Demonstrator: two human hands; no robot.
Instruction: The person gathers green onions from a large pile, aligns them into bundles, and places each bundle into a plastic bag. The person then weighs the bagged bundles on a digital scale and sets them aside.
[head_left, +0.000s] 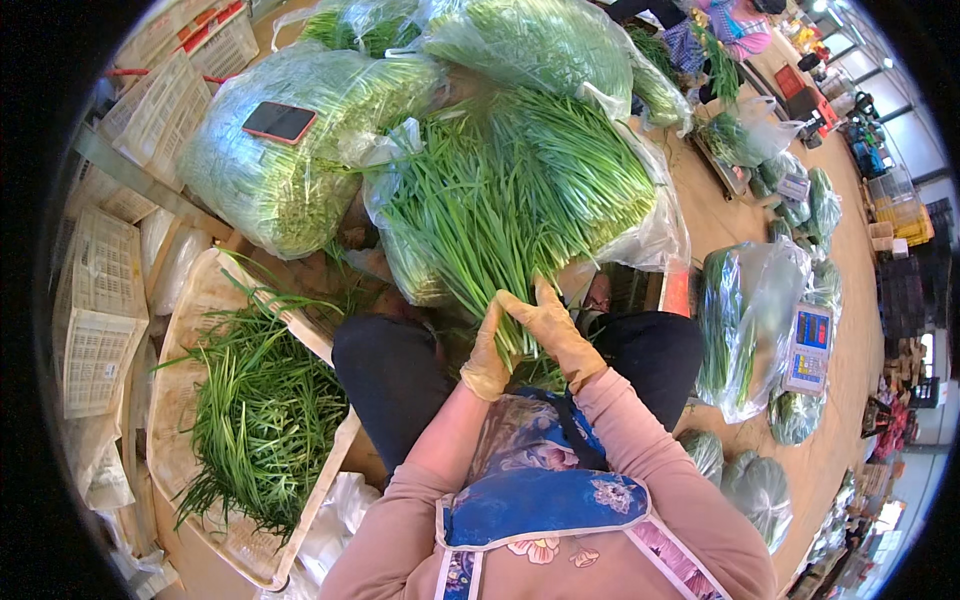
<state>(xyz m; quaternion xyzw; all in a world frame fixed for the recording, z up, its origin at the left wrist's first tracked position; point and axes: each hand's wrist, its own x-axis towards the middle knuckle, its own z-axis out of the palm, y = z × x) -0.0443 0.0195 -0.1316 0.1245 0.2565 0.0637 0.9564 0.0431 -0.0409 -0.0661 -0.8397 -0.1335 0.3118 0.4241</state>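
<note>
My left hand (487, 360) and my right hand (559, 334), both in thin yellowish gloves, come together around the cut ends of a bunch of garlic chives (517, 339) between my knees. Its long leaves fan away from me and lie over a larger pile of chives (577, 165). That pile rests on an opened clear plastic bag (652, 240), with cut stem ends facing right. My left palm supports the bunch from the left. From the right, my right hand closes in, thumb and forefinger spread near the stems.
A plastic crate (172, 420) at left holds loose leaves. Stuffed bags of chives (300, 172) lie ahead, one carrying a phone (279, 122). At right are a bagged bundle (739, 322) and a scale display (810, 349). Another person (720, 37) handles greens at the far right.
</note>
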